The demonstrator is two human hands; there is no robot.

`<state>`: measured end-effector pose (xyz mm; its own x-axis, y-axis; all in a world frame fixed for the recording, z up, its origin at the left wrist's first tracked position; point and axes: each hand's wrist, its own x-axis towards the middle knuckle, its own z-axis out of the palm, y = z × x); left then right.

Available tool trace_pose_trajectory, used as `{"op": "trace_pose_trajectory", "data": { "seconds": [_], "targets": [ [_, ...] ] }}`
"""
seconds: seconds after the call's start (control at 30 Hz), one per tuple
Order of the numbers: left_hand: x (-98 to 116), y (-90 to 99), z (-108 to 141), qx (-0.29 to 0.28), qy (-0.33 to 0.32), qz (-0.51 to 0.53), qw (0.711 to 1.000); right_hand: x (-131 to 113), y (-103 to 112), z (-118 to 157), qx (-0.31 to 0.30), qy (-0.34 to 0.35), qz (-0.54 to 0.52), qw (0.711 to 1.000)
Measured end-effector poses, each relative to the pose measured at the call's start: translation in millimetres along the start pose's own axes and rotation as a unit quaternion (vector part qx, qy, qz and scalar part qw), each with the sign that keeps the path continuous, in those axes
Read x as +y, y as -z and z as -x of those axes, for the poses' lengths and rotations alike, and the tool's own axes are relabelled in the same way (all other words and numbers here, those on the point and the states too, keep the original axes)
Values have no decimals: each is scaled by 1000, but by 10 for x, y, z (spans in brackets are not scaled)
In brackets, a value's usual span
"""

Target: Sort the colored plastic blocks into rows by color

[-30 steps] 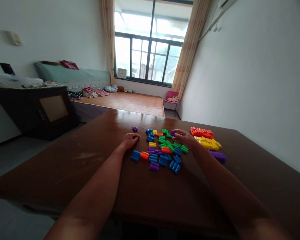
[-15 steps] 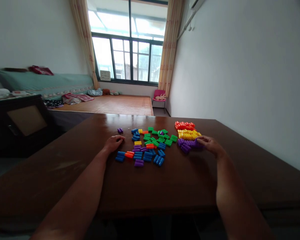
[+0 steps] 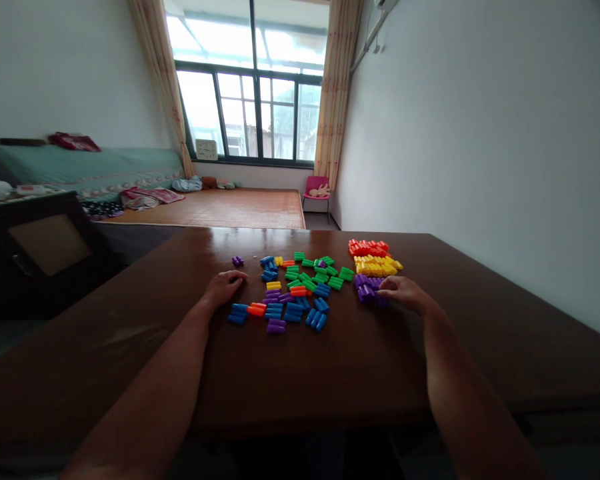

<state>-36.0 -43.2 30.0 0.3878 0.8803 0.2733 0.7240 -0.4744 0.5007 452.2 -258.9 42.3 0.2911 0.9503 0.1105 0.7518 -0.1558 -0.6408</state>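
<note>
My right hand [image 3: 403,293] is at the right, its thumb and fingertips closed on a purple building block [image 3: 382,301] at the edge of a purple group [image 3: 365,288]. The fingers partly cover that piece. Behind the purple group lie a row of yellow blocks [image 3: 375,266] and a row of orange-red blocks [image 3: 367,248]. My left hand [image 3: 223,287] rests on the table left of the loose blocks, its fingers loosely stretched and holding nothing. Nearest to it are blue blocks [image 3: 269,275] and a small purple block [image 3: 237,261] farther back.
Mixed loose blocks lie mid-table: green ones [image 3: 321,277], blue ones [image 3: 294,312], an orange one [image 3: 257,309] and a purple one [image 3: 276,326]. The brown table [image 3: 330,373] is glossy. Beyond it are a bed [image 3: 240,207], a pink chair [image 3: 316,189] and a dark cabinet [image 3: 40,233].
My right hand has shifted left, from the right end of the purple row to its near side. The purple blocks sit closer together. My left hand stays in place; the view has tilted slightly.
</note>
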Motion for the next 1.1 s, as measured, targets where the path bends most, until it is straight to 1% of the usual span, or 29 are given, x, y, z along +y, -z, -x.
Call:
{"op": "trace_pose_trajectory", "data": {
  "seconds": [0.13, 0.3, 0.33, 0.4, 0.47, 0.5, 0.57, 0.67, 0.73, 0.77, 0.8, 0.87, 0.93, 0.97, 1.03, 1.1],
  "targets": [
    [13, 1, 2, -1, 4, -3, 1000, 1, -18, 0, 14, -17, 14, 1000],
    [10, -3, 8, 1, 3, -3, 1000, -1, 22, 26, 44, -45, 19, 998],
    [7, -3, 9, 2, 1, -2, 1000, 1, 27, 35, 35, -49, 24, 998],
    [1, -4, 7, 2, -2, -2, 1000, 4, 23, 49, -5, -52, 30, 998],
    [-7, -6, 3, 0, 1, -5, 1000, 4, 12, 57, -42, -41, 34, 998],
    [-10, -7, 0, 1, 3, -6, 1000, 0, 10, 58, -49, -31, 38, 998],
    [-15, -11, -6, 1, 5, -10, 1000, -21, 16, 54, -33, -12, 54, 998],
    [-10, -19, -9, -3, 0, -17, 1000, -122, 16, 39, 47, -9, 104, 993],
    [-1, -26, -8, -2, -4, -22, 1000, -270, -53, 34, 103, 4, 121, 987],
    [2, -31, -8, 1, -5, -24, 1000, -374, -123, 38, 116, 25, 114, 986],
    [4, -36, -7, 4, -6, -26, 1000, -496, -217, 49, 112, 56, 98, 987],
    [4, -50, -7, 8, -2, -30, 1000, -791, -460, 89, 58, 136, 56, 987],
    [-3, -63, -7, 10, 2, -32, 999, -1123, -717, 144, -17, 218, 41, 975],
    [-7, -68, -6, 10, 3, -33, 999, -1292, -825, 169, -42, 252, 51, 966],
    [-16, -76, -3, 9, -2, -33, 999, -1602, -960, 193, -54, 300, 91, 948],
    [-24, -81, 0, 9, -7, -29, 1000, -1838, -969, 166, -26, 319, 124, 939]
  ]
}}
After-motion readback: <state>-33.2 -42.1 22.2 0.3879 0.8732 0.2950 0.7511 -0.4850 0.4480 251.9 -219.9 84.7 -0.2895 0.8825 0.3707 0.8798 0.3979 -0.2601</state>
